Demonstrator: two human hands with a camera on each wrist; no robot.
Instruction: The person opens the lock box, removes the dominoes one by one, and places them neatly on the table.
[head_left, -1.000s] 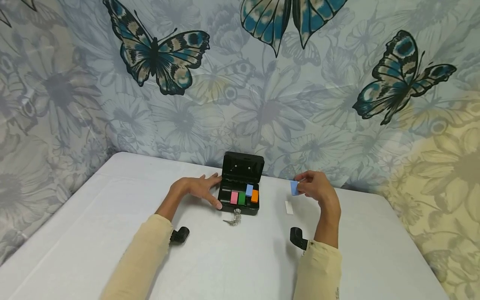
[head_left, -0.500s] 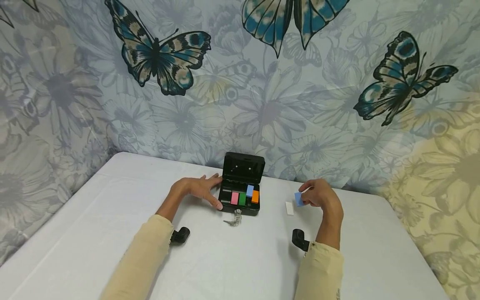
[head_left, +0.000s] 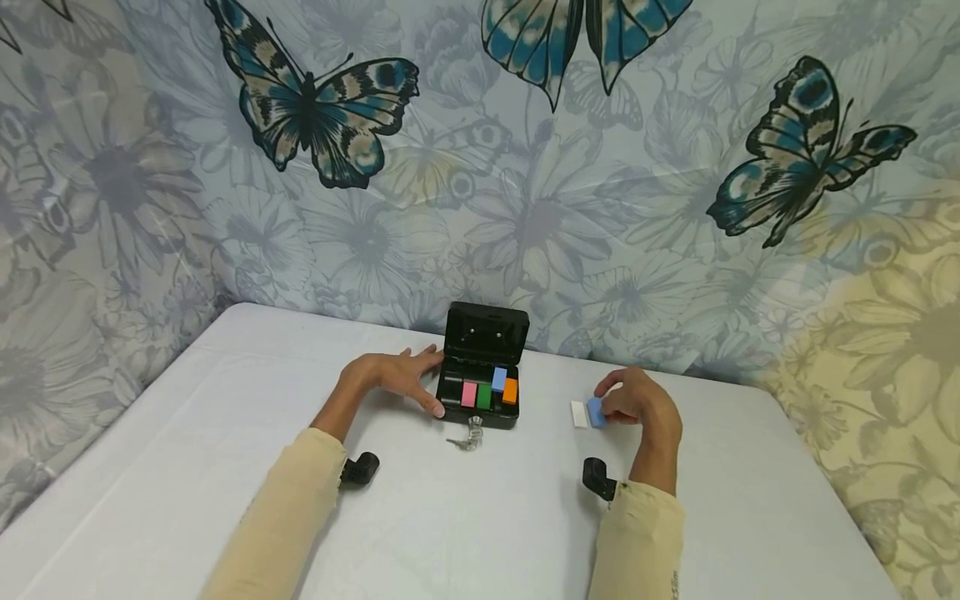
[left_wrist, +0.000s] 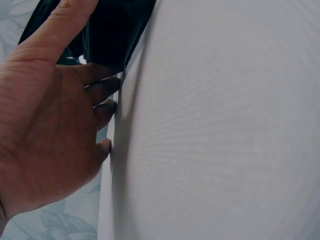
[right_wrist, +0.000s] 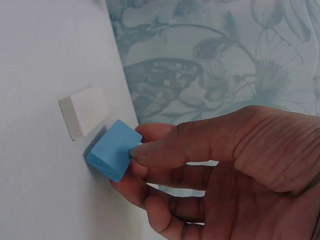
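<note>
My right hand (head_left: 639, 397) pinches a blue rectangular block (right_wrist: 114, 149) between thumb and fingers, tilted close over the white table. Just left of it lies a white block (head_left: 579, 415), plain and flat-sided. My left hand (head_left: 397, 377), fingers spread, rests against the left side of a black cash box (head_left: 498, 422) whose lid (head_left: 486, 333) stands raised. Inside the box sit a pink block (head_left: 468, 394), a green block (head_left: 483, 396), a second blue block (head_left: 498, 380) and an orange block (head_left: 510, 391). In the left wrist view the left fingertips meet the box (left_wrist: 117, 35) near its bottom edge.
Keys (head_left: 468, 440) hang from the lock at the box's front, lying on the white cloth-covered table (head_left: 465, 525). A patterned butterfly backdrop (head_left: 540, 208) rises directly behind the table's far edge.
My right hand has come down and nearer with the blue block, from above and behind the white block to right beside it. The left hand stays at the box.
</note>
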